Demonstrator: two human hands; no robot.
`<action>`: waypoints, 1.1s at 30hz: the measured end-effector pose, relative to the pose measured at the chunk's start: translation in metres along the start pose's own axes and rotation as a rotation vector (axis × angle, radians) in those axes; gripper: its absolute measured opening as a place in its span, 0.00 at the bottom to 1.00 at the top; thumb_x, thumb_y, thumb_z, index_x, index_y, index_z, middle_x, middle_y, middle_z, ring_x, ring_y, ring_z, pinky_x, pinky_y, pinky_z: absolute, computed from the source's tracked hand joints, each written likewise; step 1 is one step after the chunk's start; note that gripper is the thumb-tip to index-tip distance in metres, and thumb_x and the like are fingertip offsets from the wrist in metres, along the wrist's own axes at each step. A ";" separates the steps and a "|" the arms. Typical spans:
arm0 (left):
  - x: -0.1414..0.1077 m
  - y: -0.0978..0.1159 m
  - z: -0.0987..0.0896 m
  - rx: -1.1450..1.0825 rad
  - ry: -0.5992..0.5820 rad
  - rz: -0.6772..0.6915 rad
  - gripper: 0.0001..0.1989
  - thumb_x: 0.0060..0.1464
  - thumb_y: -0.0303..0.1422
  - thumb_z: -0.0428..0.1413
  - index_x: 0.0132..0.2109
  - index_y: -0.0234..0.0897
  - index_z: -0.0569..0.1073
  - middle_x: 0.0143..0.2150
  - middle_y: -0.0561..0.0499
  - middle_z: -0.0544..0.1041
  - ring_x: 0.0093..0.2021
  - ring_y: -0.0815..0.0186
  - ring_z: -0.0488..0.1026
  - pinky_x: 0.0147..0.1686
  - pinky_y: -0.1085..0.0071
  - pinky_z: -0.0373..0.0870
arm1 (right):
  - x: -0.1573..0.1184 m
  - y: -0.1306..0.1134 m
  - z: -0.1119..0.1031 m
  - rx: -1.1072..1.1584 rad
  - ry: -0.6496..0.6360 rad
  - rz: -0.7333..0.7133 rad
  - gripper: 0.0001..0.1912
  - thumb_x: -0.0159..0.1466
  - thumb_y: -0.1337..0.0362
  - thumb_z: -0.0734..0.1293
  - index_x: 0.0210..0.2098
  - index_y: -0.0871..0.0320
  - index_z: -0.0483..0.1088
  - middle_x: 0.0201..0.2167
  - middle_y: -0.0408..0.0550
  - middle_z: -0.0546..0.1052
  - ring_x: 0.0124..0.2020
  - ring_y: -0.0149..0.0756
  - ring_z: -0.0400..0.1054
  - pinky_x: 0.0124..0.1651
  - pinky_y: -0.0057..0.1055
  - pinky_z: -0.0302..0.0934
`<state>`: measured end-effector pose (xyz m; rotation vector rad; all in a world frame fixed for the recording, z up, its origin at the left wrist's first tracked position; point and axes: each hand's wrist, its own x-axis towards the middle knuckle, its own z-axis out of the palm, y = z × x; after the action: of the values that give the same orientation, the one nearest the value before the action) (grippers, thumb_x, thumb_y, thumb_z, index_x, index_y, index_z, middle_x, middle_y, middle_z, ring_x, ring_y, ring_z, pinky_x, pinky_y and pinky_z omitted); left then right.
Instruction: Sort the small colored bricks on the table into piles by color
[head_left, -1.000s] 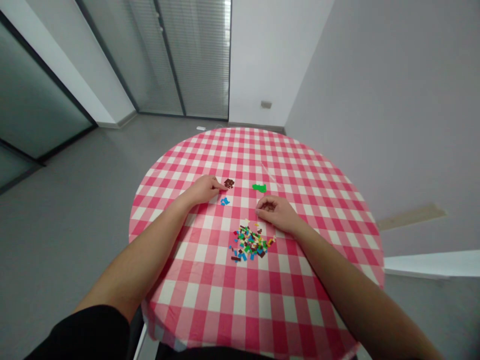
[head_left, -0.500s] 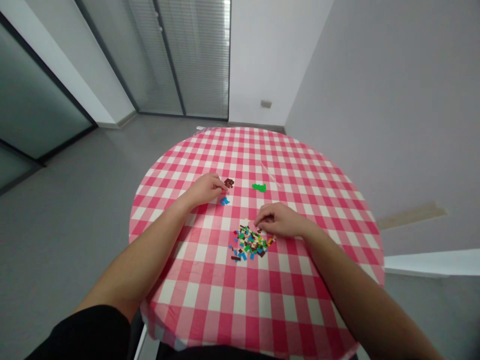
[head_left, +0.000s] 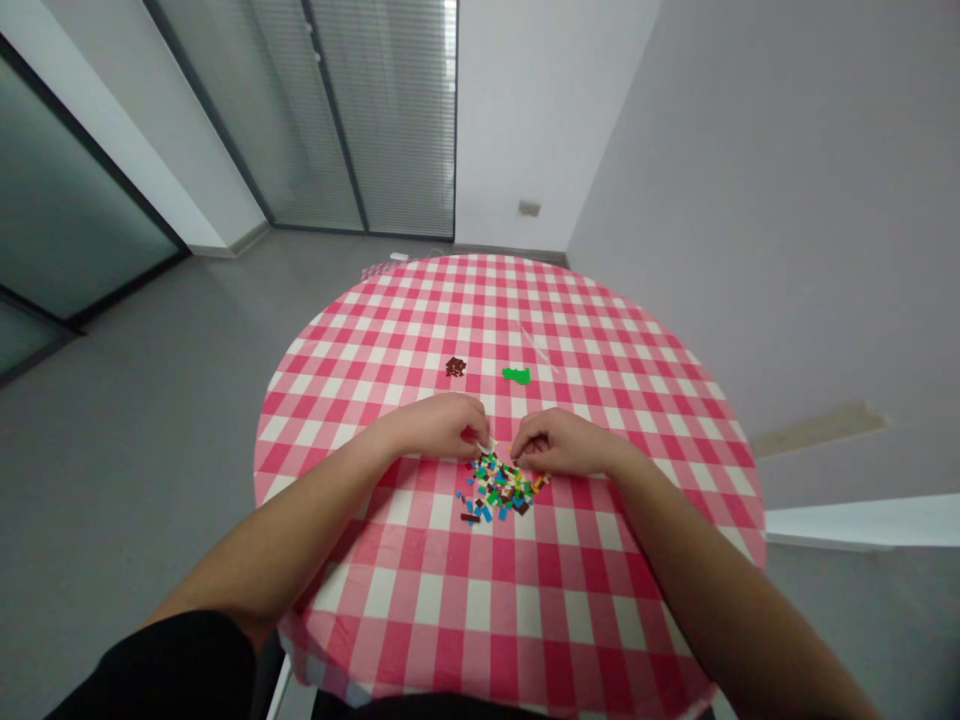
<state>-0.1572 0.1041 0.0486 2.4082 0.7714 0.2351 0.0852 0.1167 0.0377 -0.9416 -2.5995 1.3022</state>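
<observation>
Our left hand (head_left: 435, 425) and right hand (head_left: 559, 442) curl almost closed at the far edge of one heap of small multicoloured plastic bricks (head_left: 499, 488); we cannot tell whether either grips a piece. One dark-brown brick cluster (head_left: 455, 367) and one green brick cluster (head_left: 516, 375) lie farther off on the red-and-white gingham tablecloth (head_left: 420, 590).

This looks like an office room, with glass partition walls (head_left: 67, 180), slatted blinds (head_left: 382, 110) and a grey floor (head_left: 127, 520).

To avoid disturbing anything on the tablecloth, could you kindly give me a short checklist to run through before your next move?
Left hand at the mixed pile of small bricks: ok, fingertips at its upper edge.
Right hand at the pile: ok, fingertips at its upper right edge.
Brick held in either hand: cannot tell, fingers hide it.
Brown bricks apart from the pile: ok.
Green bricks apart from the pile: ok.
</observation>
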 end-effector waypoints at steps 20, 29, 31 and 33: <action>0.005 0.005 0.006 -0.020 -0.070 0.050 0.09 0.48 0.21 0.54 0.27 0.37 0.76 0.30 0.50 0.77 0.32 0.66 0.71 0.36 0.71 0.65 | 0.000 0.008 0.003 0.117 0.038 0.052 0.09 0.56 0.66 0.68 0.36 0.56 0.79 0.32 0.46 0.81 0.31 0.35 0.74 0.31 0.28 0.65; -0.002 -0.003 0.000 -0.185 0.035 -0.115 0.08 0.53 0.26 0.54 0.36 0.37 0.78 0.34 0.50 0.81 0.31 0.68 0.74 0.32 0.73 0.65 | 0.000 0.009 0.002 0.097 0.049 0.052 0.09 0.57 0.65 0.68 0.37 0.57 0.79 0.32 0.47 0.80 0.30 0.33 0.72 0.31 0.28 0.64; -0.005 -0.010 -0.005 -0.248 0.125 -0.147 0.07 0.55 0.28 0.54 0.37 0.37 0.79 0.36 0.50 0.81 0.34 0.67 0.75 0.35 0.72 0.67 | 0.001 0.010 0.002 0.091 0.055 0.046 0.09 0.57 0.65 0.69 0.37 0.56 0.79 0.33 0.47 0.81 0.31 0.34 0.72 0.32 0.28 0.64; -0.008 -0.019 -0.009 -0.286 0.258 -0.205 0.07 0.55 0.31 0.56 0.37 0.37 0.79 0.36 0.49 0.82 0.36 0.67 0.76 0.37 0.72 0.68 | 0.001 0.012 0.002 0.099 0.054 0.044 0.09 0.57 0.65 0.69 0.37 0.56 0.79 0.34 0.48 0.81 0.32 0.34 0.73 0.33 0.28 0.65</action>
<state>-0.1759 0.1161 0.0444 2.0372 1.0182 0.5421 0.0895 0.1211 0.0271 -1.0083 -2.4625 1.3821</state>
